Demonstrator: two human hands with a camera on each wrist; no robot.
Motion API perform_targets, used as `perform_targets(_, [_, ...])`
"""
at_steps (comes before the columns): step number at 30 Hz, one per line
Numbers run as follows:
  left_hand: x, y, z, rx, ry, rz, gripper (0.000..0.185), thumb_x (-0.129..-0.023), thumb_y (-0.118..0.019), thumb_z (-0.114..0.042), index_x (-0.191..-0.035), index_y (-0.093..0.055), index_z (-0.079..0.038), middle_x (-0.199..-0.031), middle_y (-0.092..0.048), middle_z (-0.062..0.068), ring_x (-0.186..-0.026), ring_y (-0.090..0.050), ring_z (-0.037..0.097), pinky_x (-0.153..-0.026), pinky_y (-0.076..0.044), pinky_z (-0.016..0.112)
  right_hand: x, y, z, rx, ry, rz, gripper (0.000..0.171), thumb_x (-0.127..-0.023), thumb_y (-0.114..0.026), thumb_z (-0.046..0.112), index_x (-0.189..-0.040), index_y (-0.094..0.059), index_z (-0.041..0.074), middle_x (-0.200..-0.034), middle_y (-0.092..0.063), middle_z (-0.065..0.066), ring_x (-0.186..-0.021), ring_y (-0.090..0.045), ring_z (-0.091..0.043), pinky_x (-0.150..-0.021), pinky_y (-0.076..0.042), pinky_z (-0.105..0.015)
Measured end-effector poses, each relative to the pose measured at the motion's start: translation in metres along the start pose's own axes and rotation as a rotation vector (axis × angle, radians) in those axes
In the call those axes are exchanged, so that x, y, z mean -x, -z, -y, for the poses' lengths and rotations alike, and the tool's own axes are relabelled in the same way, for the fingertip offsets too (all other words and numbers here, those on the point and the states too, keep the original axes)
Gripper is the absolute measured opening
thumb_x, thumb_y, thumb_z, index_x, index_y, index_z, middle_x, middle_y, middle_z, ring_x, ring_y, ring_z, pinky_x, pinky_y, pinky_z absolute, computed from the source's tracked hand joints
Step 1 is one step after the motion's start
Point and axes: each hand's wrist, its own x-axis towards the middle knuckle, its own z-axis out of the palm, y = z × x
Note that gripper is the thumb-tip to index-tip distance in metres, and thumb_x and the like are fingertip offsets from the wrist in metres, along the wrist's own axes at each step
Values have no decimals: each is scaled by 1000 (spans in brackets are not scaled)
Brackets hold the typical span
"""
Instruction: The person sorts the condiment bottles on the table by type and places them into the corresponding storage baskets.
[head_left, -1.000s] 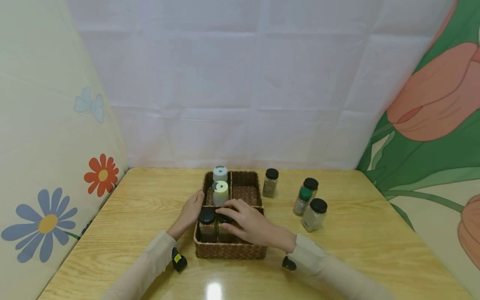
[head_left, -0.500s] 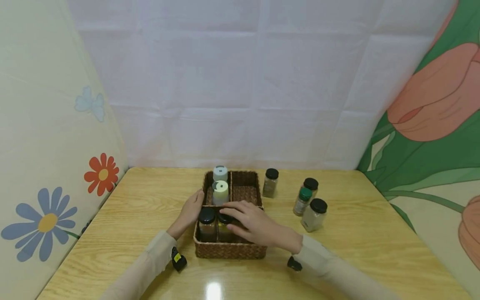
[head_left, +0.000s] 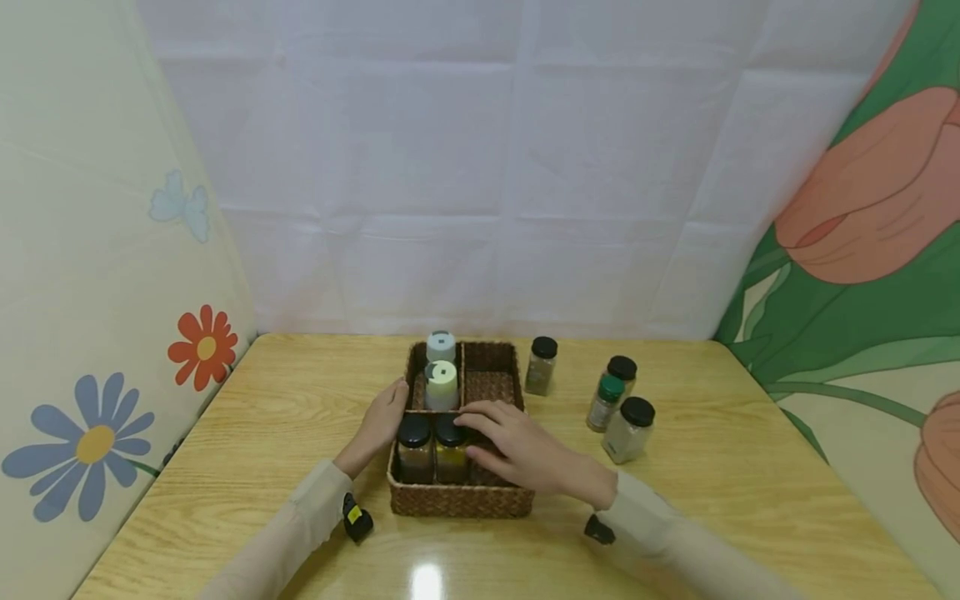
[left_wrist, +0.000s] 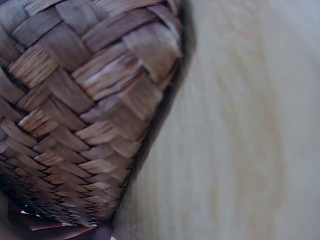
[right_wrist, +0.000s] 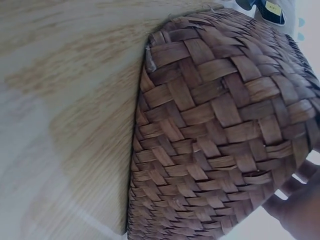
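A woven basket (head_left: 457,502) with compartments stands mid-table; its wall fills the left wrist view (left_wrist: 75,125) and the right wrist view (right_wrist: 215,130). Two black-lidded jars stand in its front part, one brown (head_left: 414,450) and one with yellow contents (head_left: 452,450). Behind them, two pale-lidded jars (head_left: 441,383) fill the back-left cell. My left hand (head_left: 384,417) rests flat against the basket's left wall. My right hand (head_left: 495,433) hovers over the front-right part, fingers relaxed, just right of the yellow jar and holding nothing.
Several more jars stand on the wooden table (head_left: 720,467) to the right: one black-lidded (head_left: 541,364) near the basket, a green-lidded one (head_left: 604,402) and two black-lidded (head_left: 628,429). The basket's back-right cell (head_left: 491,383) holds nothing. Fabric walls enclose three sides.
My right hand has let go of the yellow-filled jar, which now stands in the front compartment, and has drawn back to the right. The left hand has stayed put.
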Motion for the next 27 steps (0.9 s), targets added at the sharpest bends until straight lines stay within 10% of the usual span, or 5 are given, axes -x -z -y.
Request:
perform_targets(15, [1,1,0,12,7,-6,51,-111,-28,-22,-144,-35,17,-148,-35,33,-139,-31,46,-115,-25,54,7,-1,-19,40,75,-302,17,-90,-69,1,-106,-69,8,-103,-66,-2,-91,-62,-16,-77,-53,-32])
perform_targets(27, [1,0,0,13,5,-10,52,-111,-29,-24,-145,-36,15,-148,-36,32,-139,-32,46,-114,-27,55,17,7,-37,159,-66,-396,19,-84,-74,-2,-98,-70,10,-91,-67,0,-75,-59,-15,-62,-49,-32])
